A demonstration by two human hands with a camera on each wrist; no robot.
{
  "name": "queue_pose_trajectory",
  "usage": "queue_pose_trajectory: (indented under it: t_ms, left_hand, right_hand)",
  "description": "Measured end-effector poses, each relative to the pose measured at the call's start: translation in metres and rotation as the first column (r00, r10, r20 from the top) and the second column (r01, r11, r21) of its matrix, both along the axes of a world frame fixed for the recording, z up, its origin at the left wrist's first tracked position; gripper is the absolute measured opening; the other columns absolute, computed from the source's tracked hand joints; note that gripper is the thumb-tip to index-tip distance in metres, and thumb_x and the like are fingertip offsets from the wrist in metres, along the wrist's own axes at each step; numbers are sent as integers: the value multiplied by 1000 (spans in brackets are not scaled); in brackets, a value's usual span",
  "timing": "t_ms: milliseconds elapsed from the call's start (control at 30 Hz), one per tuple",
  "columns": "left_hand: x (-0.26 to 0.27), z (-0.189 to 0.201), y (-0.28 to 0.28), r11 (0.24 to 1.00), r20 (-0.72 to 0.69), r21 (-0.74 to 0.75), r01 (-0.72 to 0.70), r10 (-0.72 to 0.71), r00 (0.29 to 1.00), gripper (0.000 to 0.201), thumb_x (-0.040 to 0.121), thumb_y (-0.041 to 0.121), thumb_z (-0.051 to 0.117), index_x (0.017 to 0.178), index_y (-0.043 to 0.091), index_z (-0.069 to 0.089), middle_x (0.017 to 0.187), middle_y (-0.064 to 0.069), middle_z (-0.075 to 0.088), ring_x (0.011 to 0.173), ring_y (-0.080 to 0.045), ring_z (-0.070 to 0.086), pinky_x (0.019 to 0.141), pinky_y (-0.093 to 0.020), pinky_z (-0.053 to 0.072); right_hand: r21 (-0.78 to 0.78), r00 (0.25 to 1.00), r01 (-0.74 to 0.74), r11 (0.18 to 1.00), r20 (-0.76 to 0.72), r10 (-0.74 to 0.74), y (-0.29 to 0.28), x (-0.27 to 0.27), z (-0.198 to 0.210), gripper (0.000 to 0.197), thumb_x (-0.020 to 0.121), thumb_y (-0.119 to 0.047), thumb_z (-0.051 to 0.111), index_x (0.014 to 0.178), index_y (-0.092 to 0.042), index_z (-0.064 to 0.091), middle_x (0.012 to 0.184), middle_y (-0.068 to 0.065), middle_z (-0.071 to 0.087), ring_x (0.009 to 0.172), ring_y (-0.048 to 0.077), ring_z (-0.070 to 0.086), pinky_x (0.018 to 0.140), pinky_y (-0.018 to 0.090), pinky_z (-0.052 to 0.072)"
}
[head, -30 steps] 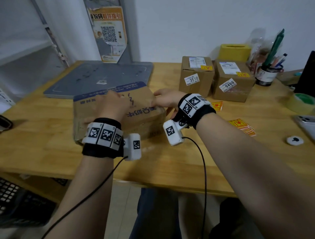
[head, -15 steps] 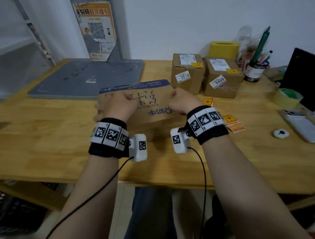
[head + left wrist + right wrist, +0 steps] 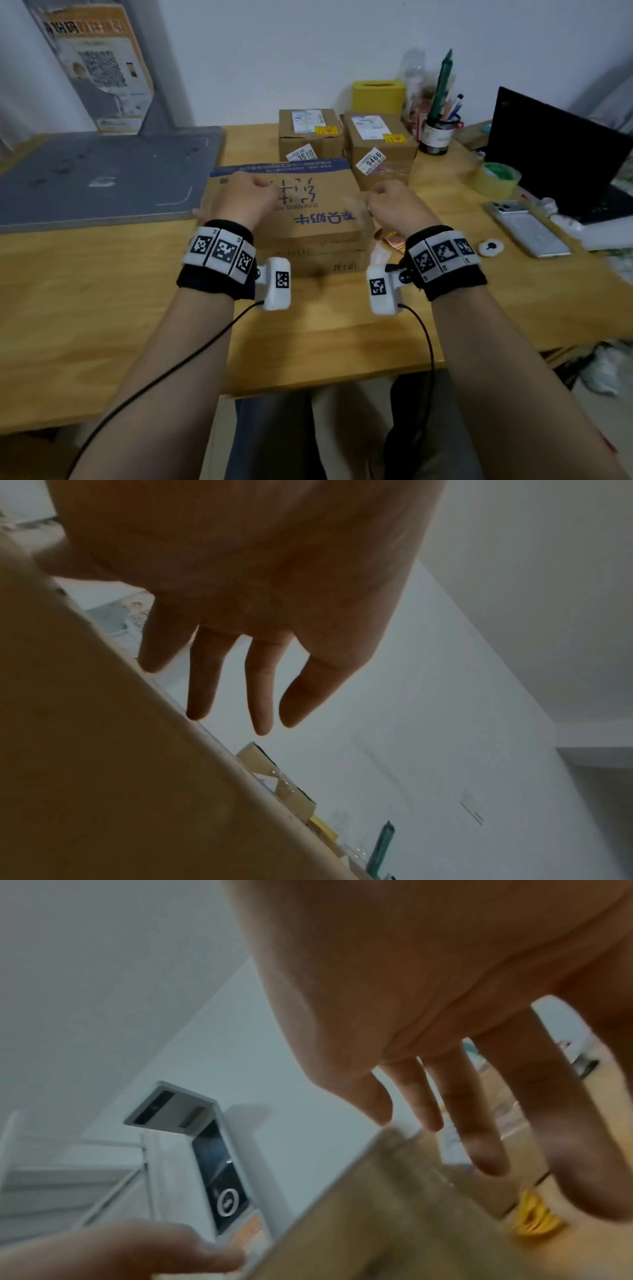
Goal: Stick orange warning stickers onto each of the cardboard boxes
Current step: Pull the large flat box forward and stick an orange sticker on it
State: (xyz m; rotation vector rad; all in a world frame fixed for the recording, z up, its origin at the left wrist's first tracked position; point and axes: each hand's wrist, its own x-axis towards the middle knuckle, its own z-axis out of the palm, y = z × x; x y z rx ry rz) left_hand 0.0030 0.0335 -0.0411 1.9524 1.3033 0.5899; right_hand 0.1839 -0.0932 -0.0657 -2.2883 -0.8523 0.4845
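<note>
a wide flat brown cardboard box with blue printed lettering (image 3: 301, 205) lies on the light wooden tabletop (image 3: 102, 291), near the front edge. the left hand (image 3: 245, 200) and right hand (image 3: 394, 205) hover over its two ends, each grip spread with fingers hanging loosely, pinching nothing. two smaller brown cardboard boxes (image 3: 310, 135) with orange stickers stand just behind it.

I sit at a wooden desk (image 3: 102, 308) pushed against a plain white wall (image 3: 274, 51). A grey post (image 3: 161, 68) with a poster (image 3: 99, 65) rises at the back left. Pale floor (image 3: 342, 428) shows below the desk edge. The light is dim and even.
</note>
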Motion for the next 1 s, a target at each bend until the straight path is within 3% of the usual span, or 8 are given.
queue_pose_trajectory:
  t_ms: [67, 167, 300, 400, 500, 633, 767, 1000]
  left_hand:
    - [15, 2, -6, 999, 35, -7, 50, -49, 998, 17, 95, 31, 56, 97, 22, 72, 91, 3, 64, 100, -23, 59, 85, -31, 41]
    - [42, -1, -19, 984, 131, -19, 177, -173, 976, 22, 94, 26, 57, 98, 16, 77, 85, 9, 66, 85, -11, 58, 82, -31, 46]
    - [67, -7, -33, 953, 221, -77, 292, -269, 937, 22, 95, 30, 59, 100, 20, 77, 103, 8, 71, 93, -7, 60, 78, -26, 43]
    - [72, -12, -33, 941, 293, -183, 285, -224, 929, 31, 92, 33, 55, 100, 9, 74, 105, -2, 71, 109, -25, 64, 77, -29, 41]
    - [74, -12, -28, 933, 287, -221, 284, -217, 933, 34, 90, 31, 57, 106, 6, 74, 114, -13, 73, 113, -29, 63, 83, -32, 42]
    - [73, -9, -20, 918, 257, -264, 296, -229, 939, 31, 75, 41, 60, 91, 20, 77, 107, -1, 76, 113, -23, 63, 107, -46, 41]
    - [74, -10, -13, 908, 229, -280, 311, -252, 940, 28, 76, 43, 64, 90, 22, 77, 99, 5, 79, 114, -22, 62, 111, -49, 36]
    - [77, -10, -4, 896, 239, -299, 328, -262, 935, 24, 86, 37, 65, 100, 20, 75, 94, 8, 80, 113, -19, 65, 109, -44, 39]
  right_hand:
    - [-39, 995, 57, 998, 82, -54, -7, 22, -4, 32, 92, -33, 50, 98, -8, 68, 81, 11, 65, 82, 37, 71, 78, 45, 60]
    - [-142, 991, 113, 983, 85, -102, -15, 50, -10, 27, 85, -38, 65, 74, -16, 56, 72, 8, 61, 80, 34, 67, 73, 41, 57]
    - [-263, 997, 73, 962, 28, -68, -19, 76, -26, 38, 80, -43, 78, 83, -10, 60, 86, 12, 66, 82, 30, 66, 64, 33, 50]
    - [-320, 1000, 28, 947, 8, -27, -14, 84, -36, 46, 73, -45, 85, 89, -7, 65, 88, 13, 69, 85, 31, 67, 63, 31, 47]
    - [-363, 1000, 6, 932, 12, -2, -9, 88, -45, 47, 67, -43, 87, 86, -6, 67, 84, 13, 71, 78, 28, 68, 60, 29, 48]
    - [-359, 999, -7, 933, 30, 19, 0, 95, -45, 47, 70, -42, 88, 85, -5, 63, 87, 11, 68, 78, 26, 65, 61, 30, 48]
    - [-337, 998, -41, 941, 39, 58, 12, 98, -38, 47, 70, -46, 86, 77, -8, 60, 76, 9, 60, 65, 24, 56, 57, 28, 42]
    - [-434, 996, -21, 901, 71, 57, 15, 98, -29, 54, 68, -48, 88, 87, -8, 58, 82, 7, 63, 73, 23, 61, 57, 28, 44]
